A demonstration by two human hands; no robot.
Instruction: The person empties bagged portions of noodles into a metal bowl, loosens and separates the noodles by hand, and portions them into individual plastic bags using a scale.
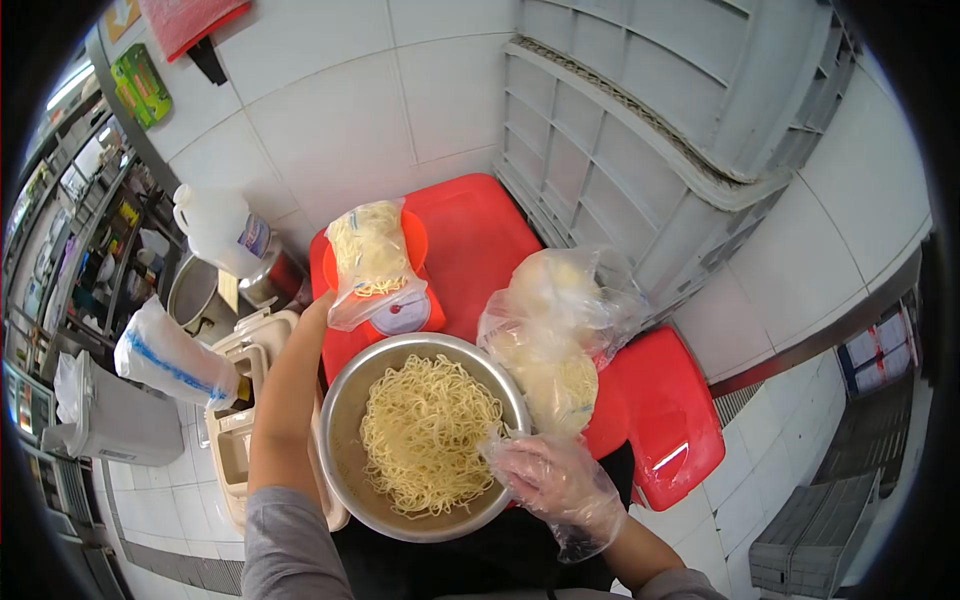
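Observation:
A large steel bowl (345, 470) in front of me holds a heap of thin yellow noodles (425, 435). My right hand (545, 480), in a loose clear plastic glove, is at the bowl's right rim with its fingers curled together; what they hold, if anything, is hidden. My left hand (325, 305) is bare and reaches the lower left edge of a clear bag of noodles (370, 250), its fingers mostly out of sight. That bag lies on the orange pan of a red dial scale (435, 312). Right of the bowl are more filled plastic bags (550, 350).
Scale and bags rest on a red table (475, 225), beside a grey plastic crate (600, 150). A red stool (670, 430) stands at right. Left are a beige tray (235, 455), a plastic-wrapped bundle (170, 350), a white jug (215, 230), a steel pot (195, 295) and a grey bin (130, 415).

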